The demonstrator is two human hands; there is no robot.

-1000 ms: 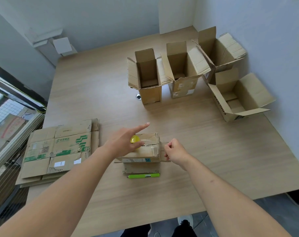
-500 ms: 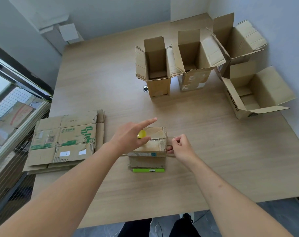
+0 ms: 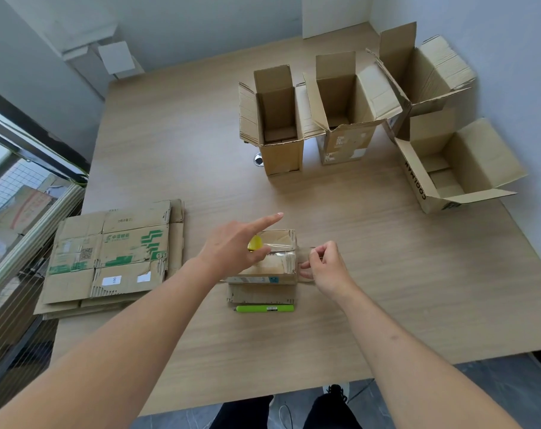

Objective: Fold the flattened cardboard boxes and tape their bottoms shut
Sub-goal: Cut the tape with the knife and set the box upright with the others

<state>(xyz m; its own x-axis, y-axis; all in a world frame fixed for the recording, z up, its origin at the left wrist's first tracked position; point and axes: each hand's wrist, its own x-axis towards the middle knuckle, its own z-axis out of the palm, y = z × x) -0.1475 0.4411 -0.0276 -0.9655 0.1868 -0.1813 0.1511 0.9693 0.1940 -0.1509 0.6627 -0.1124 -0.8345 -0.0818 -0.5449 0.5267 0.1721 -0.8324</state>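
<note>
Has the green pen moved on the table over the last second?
No. The green pen lies just in front of the small box as before; only the head camera shifted.

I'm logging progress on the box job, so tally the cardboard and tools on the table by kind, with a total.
Upright open boxes at the far side: 4, e.g.
Box being taped between the hands: 1
Stack of flattened boxes: 1 stack, sheets inside uncountable
Green pen or cutter: 1
Yellow tape holder: 1
Total: 8
</note>
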